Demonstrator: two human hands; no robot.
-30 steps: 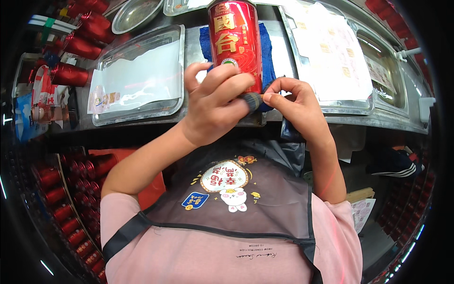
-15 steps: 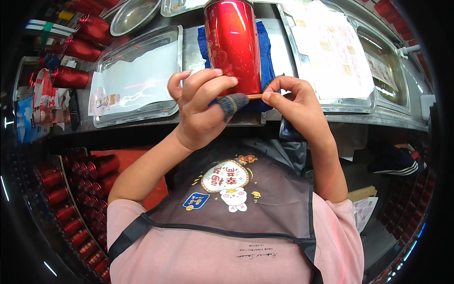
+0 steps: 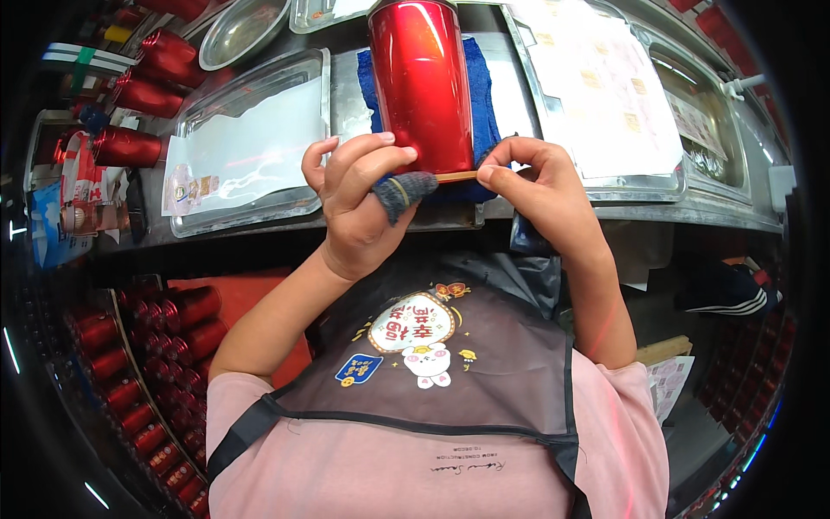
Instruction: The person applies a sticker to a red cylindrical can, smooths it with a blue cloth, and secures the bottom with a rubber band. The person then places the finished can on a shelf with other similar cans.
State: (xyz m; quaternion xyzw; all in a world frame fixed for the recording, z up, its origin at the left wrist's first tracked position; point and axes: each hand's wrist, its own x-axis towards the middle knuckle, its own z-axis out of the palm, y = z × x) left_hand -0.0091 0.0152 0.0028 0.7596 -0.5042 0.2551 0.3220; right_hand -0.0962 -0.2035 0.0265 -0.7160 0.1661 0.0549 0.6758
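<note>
Can (image 3: 421,86), red & glossy, on blue cloth (image 3: 366,82) mid-counter, long axis running away from the person, far end right up by top of view. Cloth shows on both sides of it.

L hand (image 3: 363,182) at can's near-L edge: fingers bent, tips touching the red side, thumb in grey knit finger cover (image 3: 404,192) by the near end. Actual grip or just resting, can't tell. R hand (image 3: 540,177) just off can's near-R corner, thumb & forefinger pinched on thin orange-brown stick (image 3: 458,176), which runs sideways along can's near edge, its L end meeting the finger cover.

Room: narrow bare steel strip btwn cloth & L tray (image 3: 259,212); another btwn cloth & rim of R tray (image 3: 529,73). White sheet (image 3: 259,130) in L tray pokes out past tray's L rim; printed sheets (image 3: 596,95) cover most of R tray, nearly to its near rim. Steel bowl (image 3: 246,33) sits close behind L tray, loose red cans (image 3: 130,147) off to its L. Counter (image 3: 692,214) front edge runs just on the person's side of both hands, forearms reaching over it. Dark apron (image 3: 493,363) is below; gap btwn it & counter edge lost in shadow.
</note>
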